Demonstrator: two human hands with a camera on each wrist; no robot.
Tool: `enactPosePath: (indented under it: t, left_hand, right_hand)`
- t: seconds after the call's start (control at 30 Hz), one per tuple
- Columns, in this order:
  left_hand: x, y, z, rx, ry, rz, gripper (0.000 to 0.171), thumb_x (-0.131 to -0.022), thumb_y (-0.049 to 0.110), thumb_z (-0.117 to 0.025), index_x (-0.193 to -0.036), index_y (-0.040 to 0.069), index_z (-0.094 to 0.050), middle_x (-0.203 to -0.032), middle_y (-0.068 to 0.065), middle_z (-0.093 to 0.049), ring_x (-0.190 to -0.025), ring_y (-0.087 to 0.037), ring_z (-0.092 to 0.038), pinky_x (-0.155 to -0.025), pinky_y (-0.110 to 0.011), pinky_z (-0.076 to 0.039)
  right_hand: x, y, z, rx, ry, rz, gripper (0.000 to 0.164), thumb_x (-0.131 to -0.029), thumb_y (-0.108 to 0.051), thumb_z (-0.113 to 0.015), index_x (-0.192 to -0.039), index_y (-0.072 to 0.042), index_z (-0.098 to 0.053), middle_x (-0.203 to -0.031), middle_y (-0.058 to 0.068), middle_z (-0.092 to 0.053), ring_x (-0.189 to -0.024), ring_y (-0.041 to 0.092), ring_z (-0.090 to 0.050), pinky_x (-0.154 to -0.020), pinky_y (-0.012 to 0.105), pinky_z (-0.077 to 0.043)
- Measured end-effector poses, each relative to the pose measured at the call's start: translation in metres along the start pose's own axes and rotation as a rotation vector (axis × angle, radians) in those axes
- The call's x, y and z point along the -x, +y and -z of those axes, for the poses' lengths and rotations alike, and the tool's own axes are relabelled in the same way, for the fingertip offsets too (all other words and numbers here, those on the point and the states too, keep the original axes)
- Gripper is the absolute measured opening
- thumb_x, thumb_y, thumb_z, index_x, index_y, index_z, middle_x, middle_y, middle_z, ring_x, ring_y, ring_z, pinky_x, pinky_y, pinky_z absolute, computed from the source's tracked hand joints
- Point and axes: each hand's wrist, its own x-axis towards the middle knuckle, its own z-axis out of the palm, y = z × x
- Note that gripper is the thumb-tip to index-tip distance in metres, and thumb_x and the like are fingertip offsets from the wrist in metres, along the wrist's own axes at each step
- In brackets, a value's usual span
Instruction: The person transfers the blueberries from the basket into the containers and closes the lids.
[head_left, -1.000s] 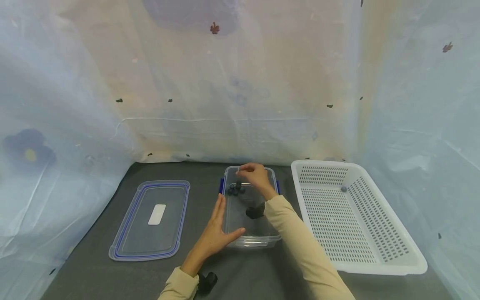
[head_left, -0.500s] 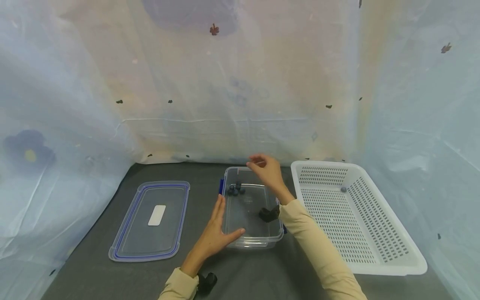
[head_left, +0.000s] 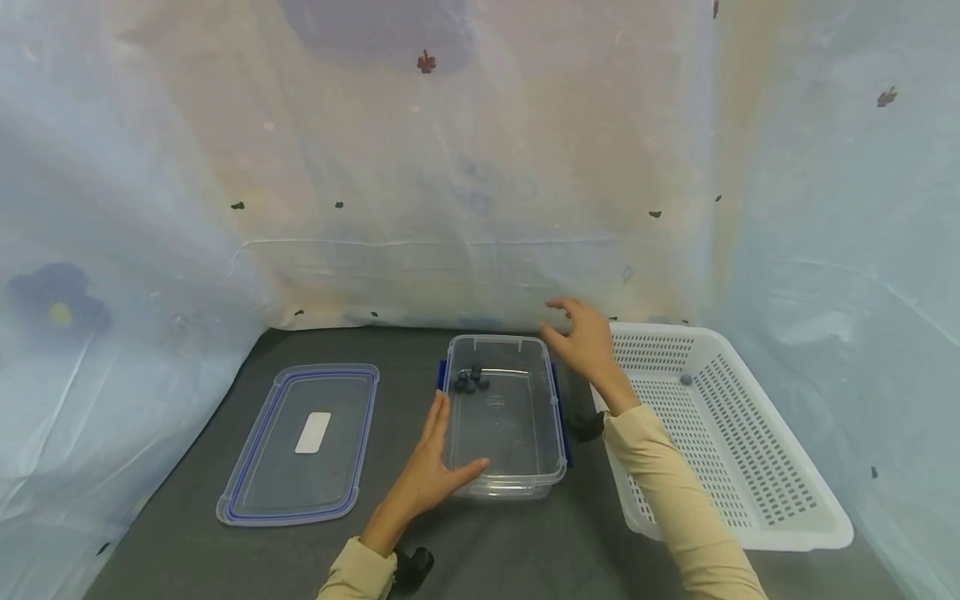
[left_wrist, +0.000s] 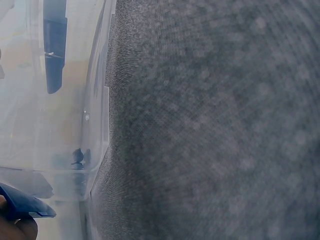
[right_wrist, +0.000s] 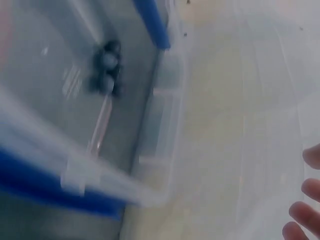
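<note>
A clear plastic food container with blue side latches stands in the middle of the head view. Several blueberries cluster in its far left part; they look blurred in the right wrist view. My left hand rests at the container's near left corner, fingers straight and thumb spread. The left wrist view shows its fingertips by a blue latch. Above the gap between container and white basket is my right hand, fingers apart and holding nothing. A single blueberry lies in the basket's far part.
A clear lid with a blue seal and a white label lies flat on the left of the dark grey table. Plastic sheeting closes in the back and both sides.
My right hand has moved right, from over the container to beside the basket's left rim, its fingers spreading apart. The left hand and the blueberries have stayed put.
</note>
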Motion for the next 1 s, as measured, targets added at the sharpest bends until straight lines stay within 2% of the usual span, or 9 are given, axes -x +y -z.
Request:
enactPosePath:
  t: [0.1,0.23,0.43,0.6,0.77,1.0]
  left_hand:
    - [0.0,0.001,0.001,0.006,0.002,-0.002,0.11,-0.081,0.048,-0.076,-0.157,0.009,-0.006,-0.162,-0.008,0.003,-0.143,-0.035,-0.012,-0.102,-0.059,-0.032]
    - [0.0,0.0,0.002,0.018,-0.003,0.0,0.11,-0.081,0.047,-0.076,-0.156,0.009,-0.005,-0.162,-0.008,0.004,-0.143,-0.035,-0.013,-0.102,-0.055,-0.035]
    - [0.0,-0.002,0.002,0.021,-0.008,0.007,0.11,-0.082,0.048,-0.075,-0.157,0.009,-0.004,-0.162,-0.007,0.006,-0.143,-0.035,-0.011,-0.103,-0.056,-0.034]
    - [-0.001,-0.002,0.002,0.018,-0.007,0.003,0.111,-0.081,0.048,-0.075,-0.156,0.009,-0.003,-0.162,-0.008,0.006,-0.143,-0.034,-0.01,-0.103,-0.056,-0.033]
    - [-0.001,-0.002,0.002,0.018,-0.006,0.002,0.111,-0.081,0.047,-0.075,-0.156,0.008,-0.003,-0.162,-0.007,0.006,-0.143,-0.033,-0.01,-0.103,-0.055,-0.033]
    - [0.001,-0.001,0.002,0.032,-0.014,0.008,0.111,-0.082,0.046,-0.075,-0.156,0.008,-0.003,-0.162,-0.007,0.007,-0.143,-0.033,-0.009,-0.104,-0.054,-0.032]
  right_hand:
    - [0.001,0.008,0.01,0.079,0.017,-0.018,0.038,-0.085,-0.021,-0.071,-0.118,-0.002,-0.067,-0.117,0.021,-0.062,-0.103,0.04,-0.057,-0.084,0.055,-0.044]
    - [0.003,0.019,0.024,0.124,0.039,-0.056,0.039,-0.084,-0.02,-0.072,-0.119,-0.003,-0.066,-0.12,0.021,-0.06,-0.109,0.042,-0.053,-0.087,0.059,-0.04]
    - [0.008,0.044,0.044,0.151,0.134,-0.057,0.037,-0.082,-0.014,-0.073,-0.115,0.0,-0.067,-0.115,0.023,-0.062,-0.1,0.042,-0.058,-0.08,0.057,-0.044]
    - [0.015,0.065,0.059,0.17,0.173,-0.116,0.034,-0.082,-0.013,-0.071,-0.114,0.001,-0.067,-0.115,0.023,-0.064,-0.096,0.041,-0.059,-0.08,0.057,-0.043]
    - [0.026,0.086,0.07,0.166,0.172,-0.191,0.033,-0.084,-0.011,-0.07,-0.114,0.004,-0.066,-0.115,0.024,-0.063,-0.096,0.044,-0.059,-0.082,0.056,-0.045]
    - [0.043,0.111,0.078,0.167,0.093,-0.368,0.037,-0.089,-0.013,-0.064,-0.121,0.006,-0.061,-0.118,0.028,-0.059,-0.105,0.046,-0.054,-0.089,0.059,-0.04]
